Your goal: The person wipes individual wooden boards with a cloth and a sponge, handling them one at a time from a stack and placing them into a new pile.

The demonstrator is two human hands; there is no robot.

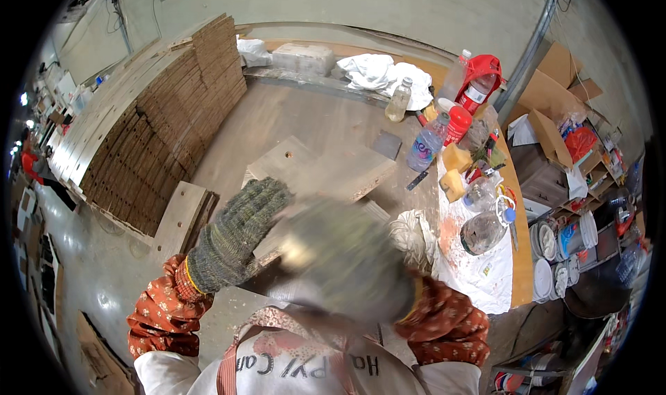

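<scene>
Both hands wear grey-green knitted gloves. My left hand (236, 235) has its fingers stretched out together, at the near left edge of a wooden panel (298, 160); whether it presses on the wood, I cannot tell. My right hand (347, 259) is smeared by motion over the near part of the panel, so its fingers and anything in them cannot be made out. The panel has a small hole near its far corner and lies on the worktable (257, 110). Part of it is hidden behind my hands. A crumpled white cloth (414, 239) lies beside my right hand.
A tall stack of drilled boards (159, 131) stands at the left, with a few loose boards (179, 218) against it. Along the right edge are a water bottle (428, 144), a red can (458, 124), yellow sponges (456, 159) and a large clear jug (483, 232). White cloths (374, 72) lie at the back.
</scene>
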